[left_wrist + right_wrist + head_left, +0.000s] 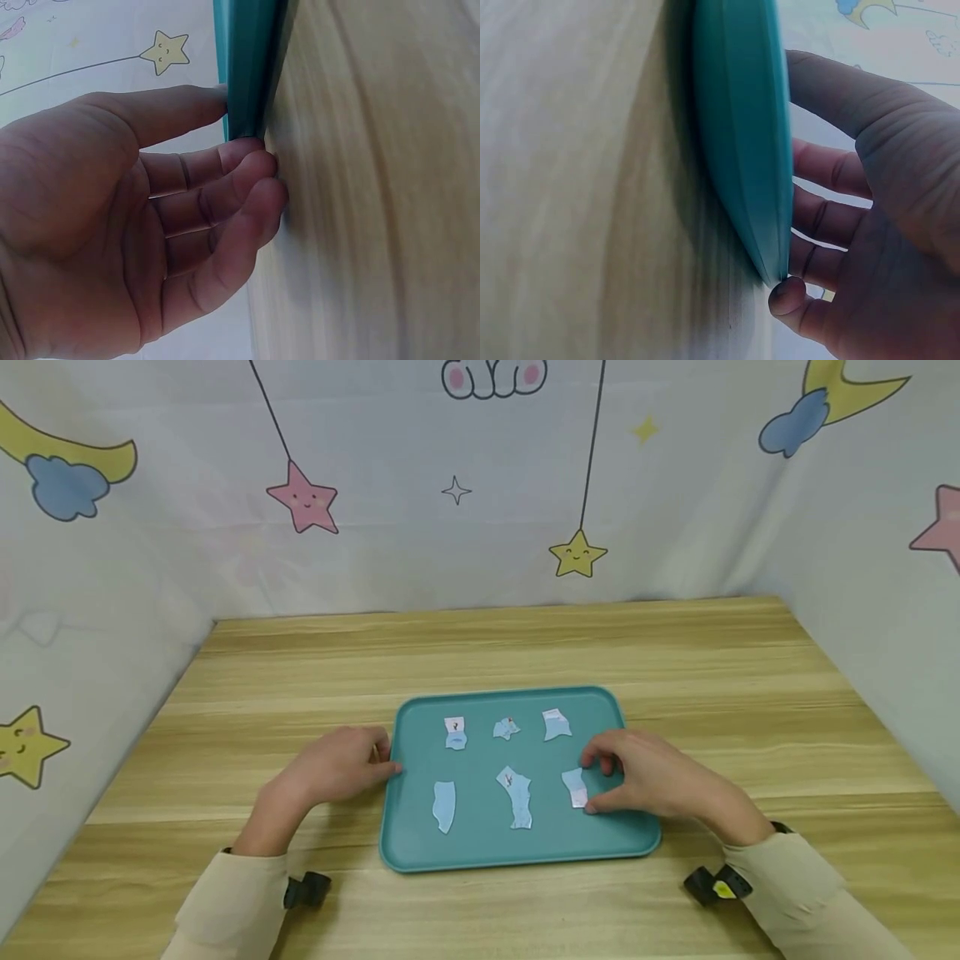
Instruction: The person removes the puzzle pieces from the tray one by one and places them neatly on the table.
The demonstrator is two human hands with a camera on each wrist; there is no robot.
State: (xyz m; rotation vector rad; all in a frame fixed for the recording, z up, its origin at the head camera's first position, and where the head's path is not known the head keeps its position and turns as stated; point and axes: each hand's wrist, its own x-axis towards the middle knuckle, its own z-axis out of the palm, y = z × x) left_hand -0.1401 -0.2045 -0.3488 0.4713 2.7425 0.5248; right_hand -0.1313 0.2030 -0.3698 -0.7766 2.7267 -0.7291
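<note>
A teal tray (480,852) lies on the wooden table with several torn paper scraps on it, spread in two rows. My left hand (341,766) grips the tray's left rim, its thumb on top and curled fingers against the edge from outside. Over the tray's right side reaches my right hand (652,777), with thumb and fingers spread apart. The thumb tip is at the lower corner of a blue-and-white scrap (574,787), and the fingertips are near its upper corner. In the right wrist view the tray's side wall (746,135) hides the thumb and fingertips and the scraps.
In the back row lie a white-and-blue scrap (455,733), a small crumpled-looking scrap (506,728) and another pale scrap (556,724). A plain blue scrap (444,806) and a long irregular scrap (519,800) are in front. A patterned curtain (390,527) rises behind the table (495,643).
</note>
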